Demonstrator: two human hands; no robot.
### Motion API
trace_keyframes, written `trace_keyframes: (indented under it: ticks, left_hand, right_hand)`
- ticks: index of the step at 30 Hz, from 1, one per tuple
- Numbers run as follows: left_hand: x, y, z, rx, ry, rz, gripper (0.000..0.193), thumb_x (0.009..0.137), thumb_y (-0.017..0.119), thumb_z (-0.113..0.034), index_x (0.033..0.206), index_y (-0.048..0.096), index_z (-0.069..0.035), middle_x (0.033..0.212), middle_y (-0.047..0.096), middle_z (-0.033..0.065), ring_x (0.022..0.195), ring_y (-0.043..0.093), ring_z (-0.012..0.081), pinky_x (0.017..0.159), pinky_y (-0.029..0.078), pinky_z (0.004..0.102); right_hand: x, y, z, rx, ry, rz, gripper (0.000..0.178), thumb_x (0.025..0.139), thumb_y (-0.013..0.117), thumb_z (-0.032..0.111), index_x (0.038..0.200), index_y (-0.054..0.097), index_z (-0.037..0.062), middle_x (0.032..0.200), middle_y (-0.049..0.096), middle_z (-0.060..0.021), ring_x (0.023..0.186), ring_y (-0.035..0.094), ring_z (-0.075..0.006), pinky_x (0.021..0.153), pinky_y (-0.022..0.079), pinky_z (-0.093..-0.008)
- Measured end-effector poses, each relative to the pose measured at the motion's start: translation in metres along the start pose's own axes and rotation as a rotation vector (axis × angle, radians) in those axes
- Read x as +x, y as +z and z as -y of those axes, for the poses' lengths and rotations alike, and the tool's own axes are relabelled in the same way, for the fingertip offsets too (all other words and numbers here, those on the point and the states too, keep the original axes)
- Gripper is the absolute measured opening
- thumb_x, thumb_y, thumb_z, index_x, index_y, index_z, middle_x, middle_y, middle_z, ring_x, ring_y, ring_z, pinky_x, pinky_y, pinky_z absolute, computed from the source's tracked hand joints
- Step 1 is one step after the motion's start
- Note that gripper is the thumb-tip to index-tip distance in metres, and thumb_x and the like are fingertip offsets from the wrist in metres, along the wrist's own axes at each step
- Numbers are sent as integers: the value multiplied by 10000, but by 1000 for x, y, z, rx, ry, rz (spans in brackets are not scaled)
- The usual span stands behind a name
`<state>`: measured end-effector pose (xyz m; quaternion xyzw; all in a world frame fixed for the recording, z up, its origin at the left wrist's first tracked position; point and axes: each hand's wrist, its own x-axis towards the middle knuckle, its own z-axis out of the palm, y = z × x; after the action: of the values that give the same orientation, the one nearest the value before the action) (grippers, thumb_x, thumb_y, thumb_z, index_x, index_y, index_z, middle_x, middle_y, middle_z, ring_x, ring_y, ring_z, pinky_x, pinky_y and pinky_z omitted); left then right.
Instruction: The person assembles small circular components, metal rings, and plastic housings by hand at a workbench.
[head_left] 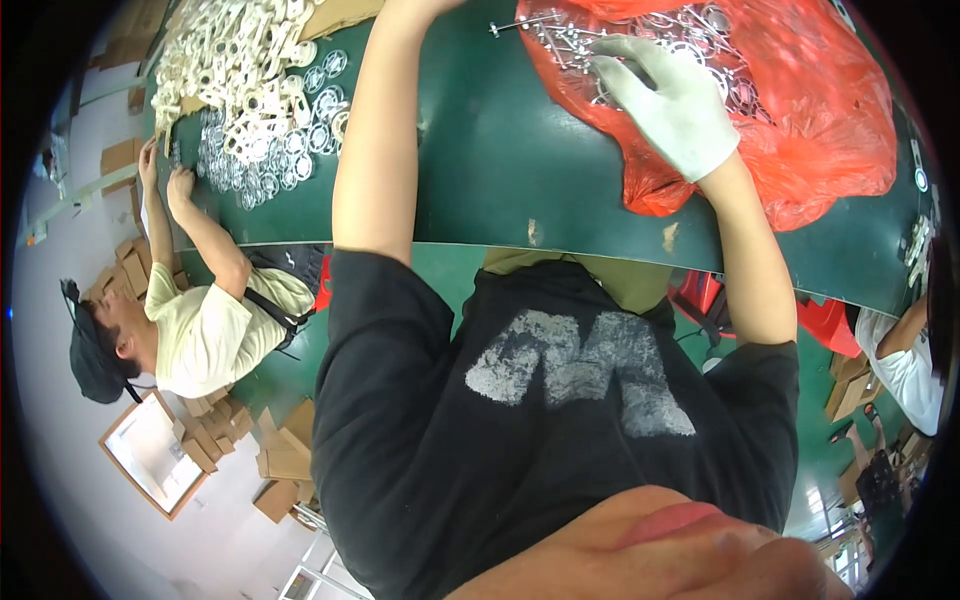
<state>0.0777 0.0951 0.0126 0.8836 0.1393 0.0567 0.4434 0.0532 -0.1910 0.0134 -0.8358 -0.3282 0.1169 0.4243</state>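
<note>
My right hand [668, 112], in a whitish glove, reaches over a heap of shiny metal parts [715, 35], thin rods and rings among them. Its thumb and fingers are apart, the tips close to the rods, and I see nothing held between them. The heap lies on a crumpled red plastic bag [825, 110] spread over the green table [490, 150]. My left arm stretches to the far edge of the picture; only the base of my bare left hand [428, 5] shows there, its fingers cut off.
A pile of cream-coloured plastic parts [240, 60] lies at the far left, with clear round discs [265, 165] beside it. A person in a pale yellow shirt [215, 335] works there with both hands. Small parts [918, 240] lie at the right edge. Cardboard boxes [290, 445] stand behind.
</note>
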Motion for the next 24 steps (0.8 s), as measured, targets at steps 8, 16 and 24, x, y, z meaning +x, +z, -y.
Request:
trace_keyframes:
  ticks: [8, 16, 24]
  left_hand:
    - [-30, 18, 0, 434, 230, -116, 438, 823, 777, -263, 1162, 627, -30, 1176, 596, 194, 1122, 594, 371, 972, 505, 429]
    - [12, 36, 31, 409, 437, -191, 304, 837, 608, -76, 1124, 652, 16, 1161, 663, 267, 1145, 604, 444, 1029, 479, 493]
    - [-82, -31, 20, 500, 206, -116, 308, 844, 727, -173, 1092, 655, -6, 959, 659, 222, 987, 648, 422, 895, 533, 482]
  right_hand:
    - [-5, 2, 3, -91, -98, -47, 358, 979, 604, 363, 1200, 733, 113, 1061, 750, -144, 944, 732, -336, 888, 573, -400]
    - [1, 4, -1, -54, -118, 10, 284, 982, 602, 282, 1113, 740, 71, 928, 750, -150, 870, 729, -335, 801, 563, -404]
    - [-2, 1, 13, -16, -30, 48, 280, 1006, 613, 214, 1162, 729, 12, 945, 755, -182, 841, 746, -247, 815, 551, -326]
